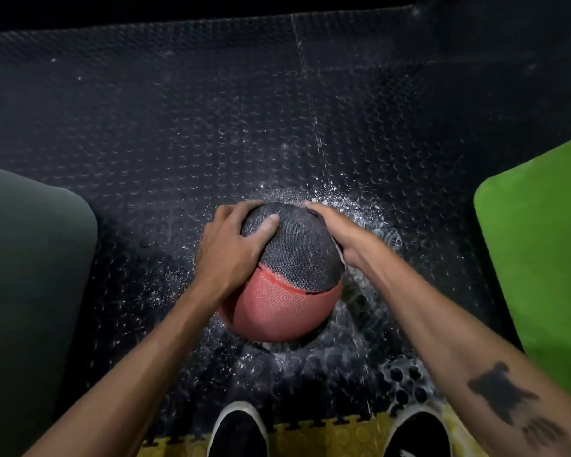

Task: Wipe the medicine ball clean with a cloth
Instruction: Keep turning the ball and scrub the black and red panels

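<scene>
Both hands clasp a red-and-black medicine ball [285, 278] on the wet floor [211, 127]. The left hand [231, 249] has a spread grip curled over its top. The right hand [335, 230] cups its side.

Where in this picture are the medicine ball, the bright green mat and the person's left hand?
medicine ball [279, 311]: head view, on its red lower panel.
green mat [541, 252]: head view, on its flat top, right side of the floor.
left hand [226, 250]: head view, on the back of the hand gripping the ball.

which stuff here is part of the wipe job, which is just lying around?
Job: medicine ball; left hand and right hand, each with a grip on the ball. No cloth clearly visible.

Around: green mat, dark mat, studded floor, shoes.
</scene>
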